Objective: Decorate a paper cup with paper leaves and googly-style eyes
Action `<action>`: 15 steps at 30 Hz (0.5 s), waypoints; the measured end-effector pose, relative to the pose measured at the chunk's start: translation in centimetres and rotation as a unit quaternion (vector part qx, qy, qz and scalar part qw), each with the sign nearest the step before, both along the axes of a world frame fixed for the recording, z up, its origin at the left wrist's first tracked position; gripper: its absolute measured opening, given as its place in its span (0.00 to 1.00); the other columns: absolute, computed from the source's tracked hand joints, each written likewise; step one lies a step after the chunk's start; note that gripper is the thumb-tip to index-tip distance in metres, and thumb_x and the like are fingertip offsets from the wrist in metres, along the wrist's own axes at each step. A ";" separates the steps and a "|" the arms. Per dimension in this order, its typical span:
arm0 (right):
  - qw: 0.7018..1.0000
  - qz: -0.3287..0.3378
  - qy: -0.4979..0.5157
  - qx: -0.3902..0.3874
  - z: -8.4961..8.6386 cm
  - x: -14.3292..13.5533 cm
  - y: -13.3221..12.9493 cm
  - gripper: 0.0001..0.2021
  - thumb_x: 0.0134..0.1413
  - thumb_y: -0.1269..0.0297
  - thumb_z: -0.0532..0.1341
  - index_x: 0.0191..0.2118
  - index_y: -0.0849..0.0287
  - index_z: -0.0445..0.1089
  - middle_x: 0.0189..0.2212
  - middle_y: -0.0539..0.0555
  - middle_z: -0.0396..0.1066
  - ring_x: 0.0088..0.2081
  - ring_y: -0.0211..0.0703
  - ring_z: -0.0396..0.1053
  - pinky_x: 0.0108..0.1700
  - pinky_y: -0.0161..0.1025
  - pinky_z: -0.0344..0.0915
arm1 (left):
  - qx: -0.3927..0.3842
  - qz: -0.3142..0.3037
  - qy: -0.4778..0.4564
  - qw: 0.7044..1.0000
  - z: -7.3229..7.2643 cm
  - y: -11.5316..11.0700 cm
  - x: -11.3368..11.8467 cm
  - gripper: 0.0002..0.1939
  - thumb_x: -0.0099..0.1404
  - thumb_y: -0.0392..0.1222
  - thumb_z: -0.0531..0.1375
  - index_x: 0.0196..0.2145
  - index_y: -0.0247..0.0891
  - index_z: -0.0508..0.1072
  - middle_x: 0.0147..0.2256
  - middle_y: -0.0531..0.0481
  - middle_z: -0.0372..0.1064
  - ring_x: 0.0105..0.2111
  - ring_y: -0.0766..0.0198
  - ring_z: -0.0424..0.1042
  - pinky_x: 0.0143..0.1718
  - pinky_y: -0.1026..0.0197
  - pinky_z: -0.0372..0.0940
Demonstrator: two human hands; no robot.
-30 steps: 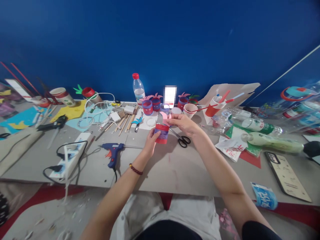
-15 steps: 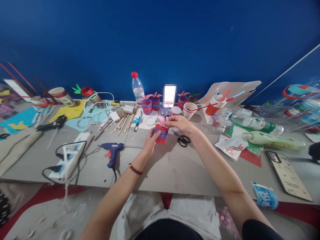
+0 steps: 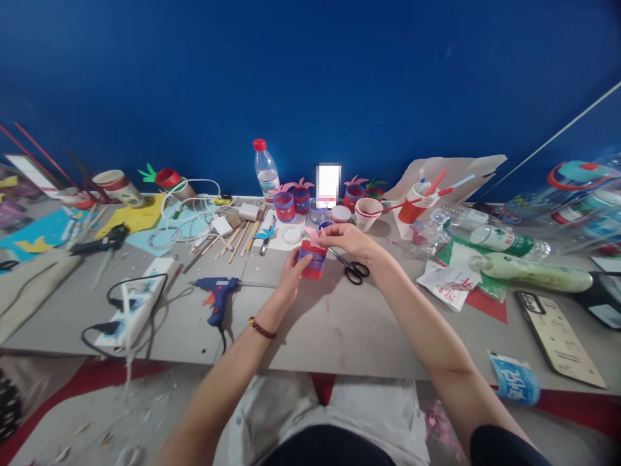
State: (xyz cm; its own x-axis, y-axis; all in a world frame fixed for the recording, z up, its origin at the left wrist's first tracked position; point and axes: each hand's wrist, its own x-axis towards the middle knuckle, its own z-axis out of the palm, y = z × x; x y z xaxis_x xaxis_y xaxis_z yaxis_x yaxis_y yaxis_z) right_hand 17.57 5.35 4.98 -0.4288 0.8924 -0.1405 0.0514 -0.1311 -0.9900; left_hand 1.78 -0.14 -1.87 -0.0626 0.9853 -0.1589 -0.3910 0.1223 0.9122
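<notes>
While the left hand [image 3: 292, 275] grips the red-and-purple cup [image 3: 313, 260] at frame centre, the right hand [image 3: 350, 241], fingertips closed, pinches what appears to be a pink paper piece [image 3: 313, 237] at its rim.

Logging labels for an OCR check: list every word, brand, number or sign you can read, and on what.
Nothing reads with certainty.
Blue packet: large white characters, too blurred.
White packet: red characters, too blurred.
Lying bottle's green label: lettering too small.
Standing bottle's label: too small.
Phone case: dark marks, unclear.
</notes>
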 end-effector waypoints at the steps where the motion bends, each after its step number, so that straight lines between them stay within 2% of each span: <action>1: 1.000 0.002 -0.002 0.004 0.0 0.0 0.0 0.13 0.36 0.59 0.71 0.26 0.61 0.70 0.25 0.48 0.69 0.29 0.35 0.64 0.37 0.36 0.59 | 0.001 0.000 0.001 1.000 0.0 0.0 0.0 0.24 0.47 0.50 0.69 0.41 0.38 0.73 0.39 0.47 0.74 0.39 0.58 0.72 0.39 0.58 0.66; 11: 1.000 0.000 -0.007 0.008 0.1 0.1 0.0 0.14 0.36 0.60 0.71 0.27 0.60 0.69 0.26 0.48 0.70 0.30 0.36 0.65 0.38 0.36 0.60 | 0.006 0.001 0.000 1.000 -0.2 0.0 0.0 0.22 0.48 0.49 0.69 0.40 0.38 0.74 0.39 0.48 0.74 0.39 0.59 0.71 0.39 0.58 0.65; 15: 0.999 0.015 -0.033 0.023 0.6 0.4 -0.1 0.15 0.39 0.55 0.70 0.31 0.60 0.72 0.28 0.50 0.71 0.32 0.38 0.66 0.39 0.37 0.60 | 0.008 0.003 0.007 1.000 -0.2 -0.1 -0.1 0.22 0.49 0.49 0.68 0.41 0.39 0.73 0.40 0.47 0.74 0.39 0.58 0.71 0.39 0.58 0.65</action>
